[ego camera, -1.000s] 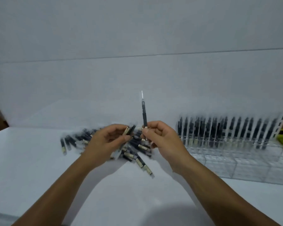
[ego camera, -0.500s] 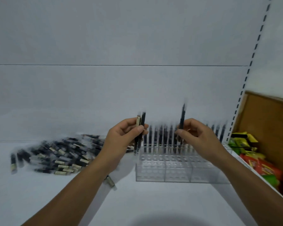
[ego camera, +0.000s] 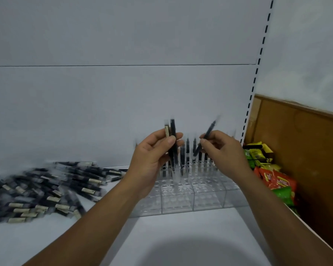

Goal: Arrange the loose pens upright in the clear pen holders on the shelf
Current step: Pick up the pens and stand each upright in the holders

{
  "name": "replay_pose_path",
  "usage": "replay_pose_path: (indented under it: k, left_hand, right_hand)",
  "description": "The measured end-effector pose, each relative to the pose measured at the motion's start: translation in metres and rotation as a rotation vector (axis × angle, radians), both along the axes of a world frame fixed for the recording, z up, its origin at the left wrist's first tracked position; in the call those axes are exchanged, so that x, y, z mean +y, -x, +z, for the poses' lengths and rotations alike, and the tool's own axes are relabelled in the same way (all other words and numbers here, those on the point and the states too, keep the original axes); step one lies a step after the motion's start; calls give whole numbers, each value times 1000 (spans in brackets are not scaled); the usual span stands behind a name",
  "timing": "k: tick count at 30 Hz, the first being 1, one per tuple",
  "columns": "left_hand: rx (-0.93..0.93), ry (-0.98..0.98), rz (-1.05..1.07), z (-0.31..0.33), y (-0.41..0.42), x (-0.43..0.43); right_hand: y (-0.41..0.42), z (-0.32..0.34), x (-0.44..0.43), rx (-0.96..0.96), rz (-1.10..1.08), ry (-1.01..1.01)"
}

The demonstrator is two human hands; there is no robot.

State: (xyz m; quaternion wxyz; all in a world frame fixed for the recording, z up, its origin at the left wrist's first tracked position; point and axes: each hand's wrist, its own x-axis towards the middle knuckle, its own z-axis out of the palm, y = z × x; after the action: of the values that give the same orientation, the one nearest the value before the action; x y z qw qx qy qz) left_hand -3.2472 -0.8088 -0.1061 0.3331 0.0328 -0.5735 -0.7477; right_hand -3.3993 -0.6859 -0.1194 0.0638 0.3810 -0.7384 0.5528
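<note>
My left hand (ego camera: pixel 152 158) grips a small bunch of dark pens (ego camera: pixel 171 135) held upright, just above the clear pen holders (ego camera: pixel 183 198). My right hand (ego camera: pixel 222 148) pinches a single dark pen (ego camera: pixel 207 136), tilted with its top leaning right, over the holders' back rows. Several pens (ego camera: pixel 187 150) stand upright in the back row of the holders, partly hidden behind both hands. The pile of loose pens (ego camera: pixel 52 189) lies on the white shelf to the left.
A slotted upright (ego camera: pixel 258 60) marks the shelf's right end. Beyond it a brown board (ego camera: pixel 306 150) backs a bin with green and red snack packets (ego camera: pixel 277 181). The white shelf surface (ego camera: pixel 171 237) stretches in front of the holders.
The view has swung further right from the pile to the holders. Both hands now sit over the holders, and the pen in my right hand has tilted from upright to leaning right.
</note>
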Motion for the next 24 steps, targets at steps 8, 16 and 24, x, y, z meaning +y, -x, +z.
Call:
replay_pose_path:
  k: [8, 16, 24]
  left_hand:
    - [55, -153, -14, -12, 5, -4]
    - [48, -177, 19, -14, 3, -4]
    - [29, -183, 29, -15, 2, -5]
  right_hand:
    - [4, -4, -8, 70, -15, -120]
    - [1, -10, -16, 142, 1, -242]
    - [-3, -11, -20, 158, -53, -227]
